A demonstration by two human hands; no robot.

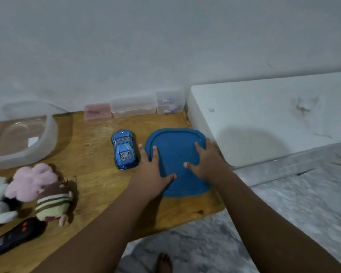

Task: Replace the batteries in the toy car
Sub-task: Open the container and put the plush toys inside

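Head view: the glossy metallic-blue plastic toy car [124, 152] sits wheels-down on the wooden worktop [91, 174], untouched, at nine o'clock of the left hand [153, 170] and just beside it. The car looks light, rigid and slick-shelled, so I judge a grip across its flanks, between the wheels, safer than pinching the smooth roof. The battery hatch is presumably underneath and cannot be seen, so the car would need turning over.

Both hands lie flat with fingers spread, holding nothing. The left hand rests on the left edge of a blue rounded-square plastic lid [177, 154], and the right hand [207, 160] rests on its right side. The lid lies at three o'clock of the car and does not block it.

At twelve o'clock, against the wall, stand a small pink plastic box [97, 111], a long clear plastic box [133, 106] and a squarer clear plastic box [170, 102]; their contents are too blurred to name. At nine o'clock sits a clear plastic tub [28, 138]. Toward seven o'clock lie plush toys [32, 186] and a black remote control [14, 237]. A white slab-like unit [264, 119] borders the worktop at three o'clock.
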